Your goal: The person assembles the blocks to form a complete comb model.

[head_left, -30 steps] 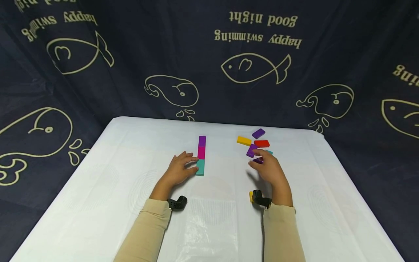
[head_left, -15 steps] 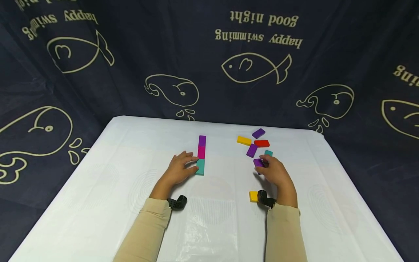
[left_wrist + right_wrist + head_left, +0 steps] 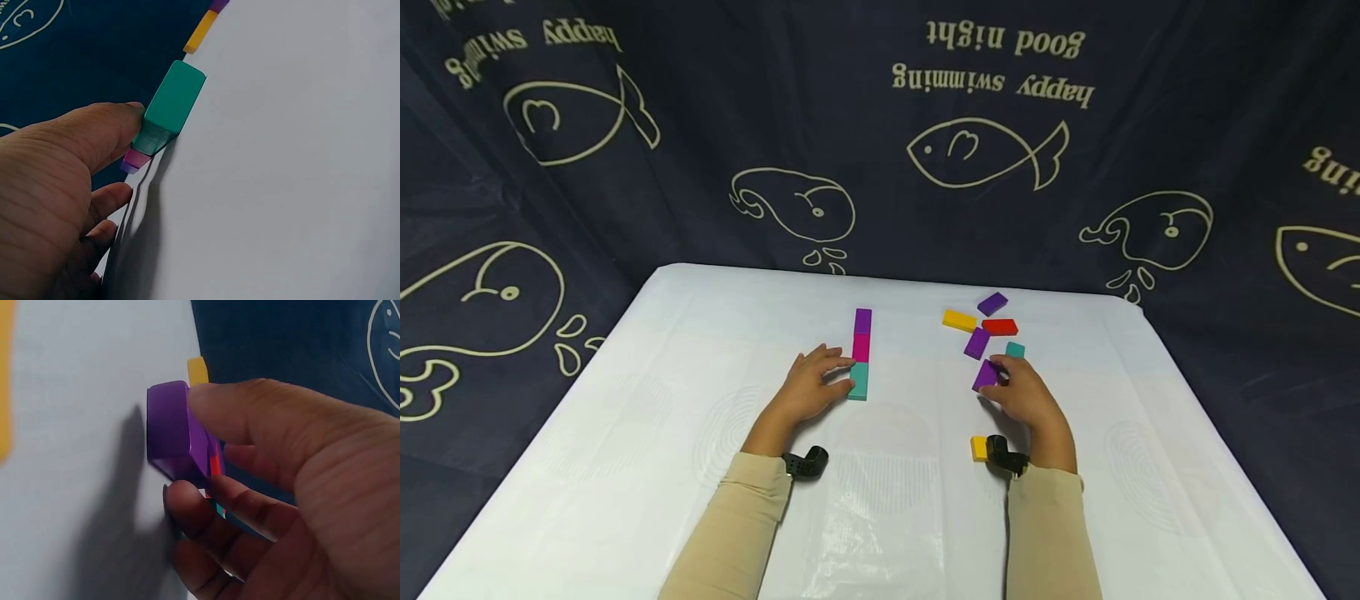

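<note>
Left of lined-up teal block (image 3: 859,382): I see left hand (image 3: 807,389) touching it, fingers relaxed | right of it: right hand (image 3: 1024,393) pinching purple block (image 3: 986,376)

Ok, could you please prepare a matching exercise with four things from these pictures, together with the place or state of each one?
Column one
1. pink block
2. red block
3. left hand
4. right hand

Column two
A. pinches a purple block
B. lies in line between another purple block and a teal block
C. lies to the right of the far yellow block
D. touches the side of that teal block

Right pairs: 1-B, 2-C, 3-D, 4-A.
</note>
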A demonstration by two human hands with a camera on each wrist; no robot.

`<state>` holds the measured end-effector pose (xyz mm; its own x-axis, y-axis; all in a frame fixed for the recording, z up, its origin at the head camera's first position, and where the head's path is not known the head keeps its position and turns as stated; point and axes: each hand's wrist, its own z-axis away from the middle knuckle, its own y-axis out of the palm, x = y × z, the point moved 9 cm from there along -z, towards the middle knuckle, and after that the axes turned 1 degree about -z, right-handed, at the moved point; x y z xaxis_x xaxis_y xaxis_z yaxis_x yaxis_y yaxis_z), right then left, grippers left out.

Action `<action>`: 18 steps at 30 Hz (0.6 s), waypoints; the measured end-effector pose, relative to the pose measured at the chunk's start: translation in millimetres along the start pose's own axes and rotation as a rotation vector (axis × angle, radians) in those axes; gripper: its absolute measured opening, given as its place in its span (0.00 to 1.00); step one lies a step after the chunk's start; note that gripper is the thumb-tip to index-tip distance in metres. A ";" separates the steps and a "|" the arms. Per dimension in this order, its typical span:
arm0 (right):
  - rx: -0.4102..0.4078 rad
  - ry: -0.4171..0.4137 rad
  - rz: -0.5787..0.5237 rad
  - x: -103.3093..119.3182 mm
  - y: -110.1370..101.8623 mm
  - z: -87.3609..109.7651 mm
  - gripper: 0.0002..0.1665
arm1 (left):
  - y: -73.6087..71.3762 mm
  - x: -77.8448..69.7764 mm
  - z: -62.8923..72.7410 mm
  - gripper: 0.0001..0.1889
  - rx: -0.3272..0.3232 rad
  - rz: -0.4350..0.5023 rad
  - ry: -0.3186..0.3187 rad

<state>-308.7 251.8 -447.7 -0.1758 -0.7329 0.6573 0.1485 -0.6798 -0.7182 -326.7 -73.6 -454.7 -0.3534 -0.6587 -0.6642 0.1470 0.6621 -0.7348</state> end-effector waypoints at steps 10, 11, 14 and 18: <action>0.020 0.009 0.014 0.0 4.7 -0.9 0.38 | 0.2 1.4 -0.1 0.21 -0.005 0.010 -0.003; 0.023 0.010 0.009 0.5 5.5 -1.1 0.38 | 0.2 1.2 0.0 0.21 -0.003 0.011 -0.003; 0.033 0.001 0.006 2.7 7.7 -1.2 0.38 | 1.0 1.2 -0.3 0.21 0.001 0.013 -0.003; 0.053 0.001 -0.004 3.4 11.4 -2.0 0.38 | 1.5 1.1 -0.9 0.21 0.000 0.006 0.001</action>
<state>-309.5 241.7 -454.2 -0.1778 -0.7301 0.6598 0.1995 -0.6833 -0.7024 -327.7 -73.0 -456.4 -0.3533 -0.6542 -0.6688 0.1489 0.6664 -0.7306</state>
